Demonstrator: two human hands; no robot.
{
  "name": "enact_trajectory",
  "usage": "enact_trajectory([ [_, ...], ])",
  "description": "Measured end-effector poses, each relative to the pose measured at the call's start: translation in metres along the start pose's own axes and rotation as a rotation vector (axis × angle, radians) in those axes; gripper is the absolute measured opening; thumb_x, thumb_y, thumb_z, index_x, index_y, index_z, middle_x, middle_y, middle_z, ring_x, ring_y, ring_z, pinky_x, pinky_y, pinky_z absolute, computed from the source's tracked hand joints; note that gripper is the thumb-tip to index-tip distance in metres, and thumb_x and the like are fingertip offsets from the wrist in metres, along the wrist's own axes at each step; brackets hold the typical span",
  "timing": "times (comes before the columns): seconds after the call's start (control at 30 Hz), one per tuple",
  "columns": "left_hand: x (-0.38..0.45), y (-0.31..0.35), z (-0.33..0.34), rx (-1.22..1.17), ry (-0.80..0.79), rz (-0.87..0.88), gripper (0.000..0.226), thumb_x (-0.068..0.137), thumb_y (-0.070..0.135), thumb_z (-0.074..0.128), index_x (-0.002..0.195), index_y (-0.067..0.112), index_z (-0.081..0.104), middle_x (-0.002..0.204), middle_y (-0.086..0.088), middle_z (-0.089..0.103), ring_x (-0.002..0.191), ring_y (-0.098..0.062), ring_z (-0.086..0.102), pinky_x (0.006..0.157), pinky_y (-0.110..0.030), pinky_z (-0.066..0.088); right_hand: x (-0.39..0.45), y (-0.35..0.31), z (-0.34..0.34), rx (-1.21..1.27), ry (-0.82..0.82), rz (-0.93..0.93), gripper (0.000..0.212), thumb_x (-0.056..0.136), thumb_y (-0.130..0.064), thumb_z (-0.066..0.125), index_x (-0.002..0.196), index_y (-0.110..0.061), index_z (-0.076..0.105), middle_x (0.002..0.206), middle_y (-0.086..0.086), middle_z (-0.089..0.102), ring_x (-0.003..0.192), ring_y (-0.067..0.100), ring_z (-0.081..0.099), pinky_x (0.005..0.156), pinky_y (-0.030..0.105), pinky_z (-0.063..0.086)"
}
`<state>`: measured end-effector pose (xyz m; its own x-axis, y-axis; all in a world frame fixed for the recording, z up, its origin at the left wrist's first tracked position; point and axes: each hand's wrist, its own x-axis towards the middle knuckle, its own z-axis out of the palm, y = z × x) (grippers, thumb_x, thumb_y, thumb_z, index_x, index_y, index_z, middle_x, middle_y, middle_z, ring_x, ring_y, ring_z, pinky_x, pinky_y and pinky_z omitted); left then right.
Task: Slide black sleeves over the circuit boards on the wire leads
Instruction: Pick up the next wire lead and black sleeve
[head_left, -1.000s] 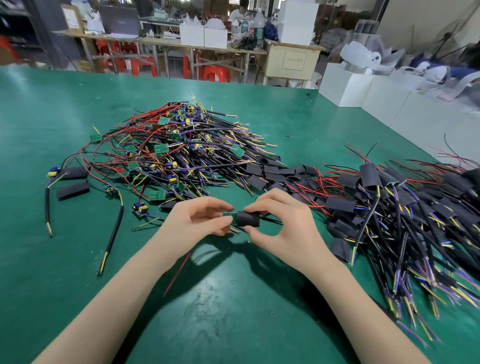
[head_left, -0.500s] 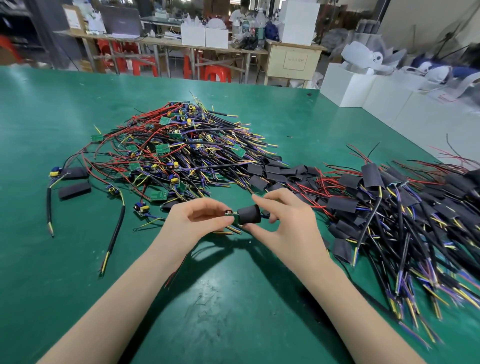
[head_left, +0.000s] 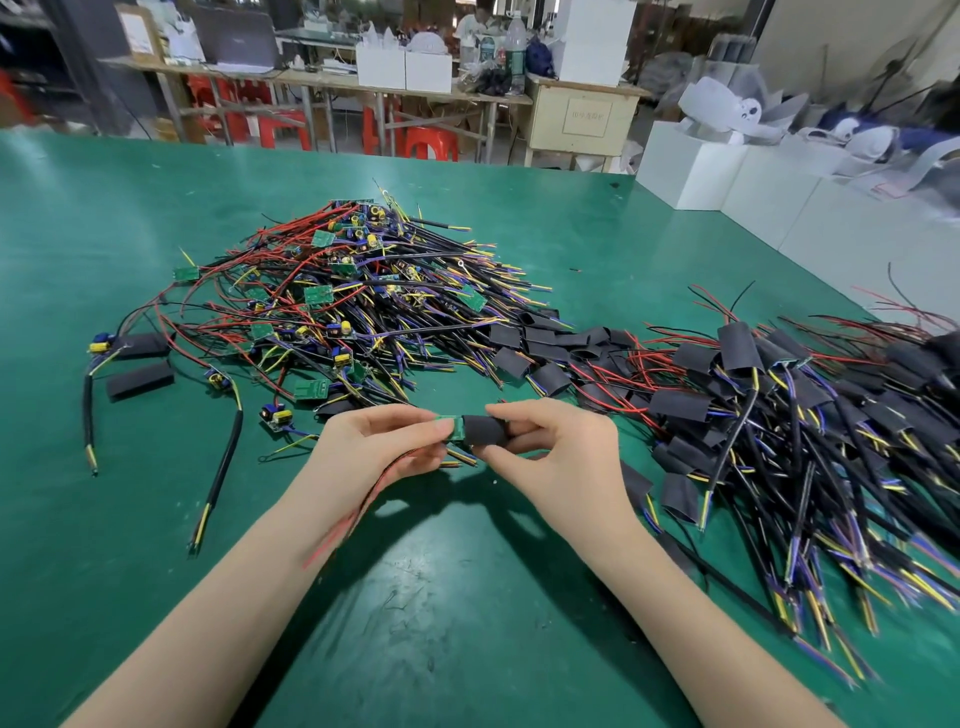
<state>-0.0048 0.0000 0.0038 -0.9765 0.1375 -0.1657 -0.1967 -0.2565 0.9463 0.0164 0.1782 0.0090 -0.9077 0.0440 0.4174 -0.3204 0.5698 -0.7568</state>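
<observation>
My left hand (head_left: 382, 441) pinches the end of a small green circuit board (head_left: 453, 429) above the green table (head_left: 467, 613). Red leads trail from it under my left wrist. My right hand (head_left: 558, 452) grips a black sleeve (head_left: 485, 430) between thumb and fingers. The sleeve covers the right part of the board, and the board's left end still shows. Behind my hands lies a pile of bare boards on coloured leads (head_left: 353, 306). To the right spreads a heap of sleeved leads (head_left: 779, 405).
Loose black sleeves (head_left: 540, 345) lie in the middle between the two piles. Two more sleeves (head_left: 139, 379) and a thick black cable (head_left: 223, 467) lie at the left. White boxes (head_left: 691, 166) stand past the table's far right edge.
The sleeve has slid left along the board, and more of the green board now shows by my left fingers. Both hands have stayed in about the same place.
</observation>
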Motion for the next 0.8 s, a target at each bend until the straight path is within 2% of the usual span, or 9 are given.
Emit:
enact_trajectory([
  [0.07,0.000,0.000,0.000,-0.006,-0.002,0.003,0.026,0.058,0.018,0.080,0.079,0.004,0.075,0.071,-0.010,0.068,0.059,-0.015,0.064,0.060,-0.018,0.054,0.001,0.000,-0.004,0.044,-0.034,0.013,0.032,0.065,-0.012,0.086,0.095,-0.018,0.075,0.081,-0.009,0.070,0.067,0.000,0.067,0.064,0.011,0.046],
  [0.13,0.000,0.001,0.001,-0.021,-0.028,-0.008,0.021,0.063,0.017,0.078,0.080,0.005,0.075,0.072,-0.011,0.067,0.059,-0.015,0.064,0.060,-0.019,0.054,0.003,-0.002,-0.007,0.049,-0.055,-0.016,0.032,0.067,-0.019,0.086,0.098,-0.020,0.076,0.083,-0.013,0.066,0.067,0.003,0.066,0.065,0.019,0.048],
  [0.2,-0.001,0.003,0.002,-0.026,-0.081,-0.003,0.014,0.066,0.017,0.076,0.078,0.008,0.077,0.071,-0.010,0.067,0.060,-0.015,0.063,0.061,-0.021,0.055,0.005,-0.003,-0.010,0.004,-0.041,-0.069,0.029,0.072,-0.023,0.083,0.101,-0.023,0.076,0.082,-0.007,0.065,0.065,0.005,0.057,0.061,0.018,0.043],
  [0.27,-0.003,0.006,0.003,-0.017,-0.154,0.041,0.019,0.065,0.020,0.078,0.082,0.010,0.077,0.073,-0.009,0.067,0.063,-0.016,0.064,0.063,-0.023,0.056,0.007,-0.002,-0.013,-0.082,-0.040,-0.138,0.026,0.078,-0.027,0.078,0.104,-0.024,0.075,0.083,-0.005,0.064,0.069,0.003,0.052,0.064,0.015,0.036],
  [0.37,-0.005,0.010,0.002,0.075,-0.204,0.114,0.032,0.060,0.022,0.081,0.088,0.010,0.074,0.080,-0.013,0.071,0.070,-0.022,0.070,0.067,-0.026,0.058,0.008,0.000,-0.016,-0.206,-0.032,-0.215,0.025,0.085,-0.034,0.070,0.107,-0.025,0.074,0.084,-0.005,0.064,0.084,0.015,0.053,0.075,0.029,0.042],
  [0.47,-0.005,0.010,0.001,0.175,-0.179,0.125,0.024,0.067,0.018,0.075,0.087,0.005,0.071,0.079,-0.018,0.073,0.068,-0.025,0.072,0.062,-0.026,0.058,0.007,0.000,-0.016,-0.323,0.023,-0.300,0.029,0.088,-0.041,0.061,0.108,-0.023,0.073,0.083,-0.007,0.063,0.082,0.016,0.048,0.070,0.035,0.044],
  [0.53,-0.005,0.010,0.002,0.147,-0.197,0.067,0.017,0.070,0.023,0.074,0.079,0.008,0.075,0.079,-0.022,0.073,0.066,-0.027,0.072,0.058,-0.026,0.057,0.008,0.000,-0.017,-0.413,0.034,-0.370,0.033,0.089,-0.043,0.059,0.111,-0.021,0.071,0.084,-0.006,0.062,0.082,0.018,0.047,0.066,0.034,0.045],
  [0.63,-0.004,0.011,0.004,0.120,-0.200,-0.064,0.026,0.069,0.035,0.074,0.076,0.009,0.078,0.074,-0.021,0.072,0.060,-0.024,0.071,0.052,-0.021,0.055,0.010,0.005,-0.022,-0.527,0.013,-0.496,0.042,0.081,-0.045,0.071,0.116,-0.022,0.068,0.090,-0.006,0.062,0.084,0.020,0.051,0.062,0.029,0.045],
  [0.8,0.001,0.010,0.004,0.021,-0.211,-0.349,0.041,0.060,0.040,0.077,0.074,0.002,0.078,0.059,-0.005,0.064,0.049,-0.013,0.061,0.042,-0.014,0.048,0.013,0.009,-0.025,-0.530,0.029,-0.603,0.029,0.081,-0.033,0.069,0.108,-0.024,0.072,0.089,-0.006,0.063,0.079,0.019,0.053,0.053,0.025,0.042],
])
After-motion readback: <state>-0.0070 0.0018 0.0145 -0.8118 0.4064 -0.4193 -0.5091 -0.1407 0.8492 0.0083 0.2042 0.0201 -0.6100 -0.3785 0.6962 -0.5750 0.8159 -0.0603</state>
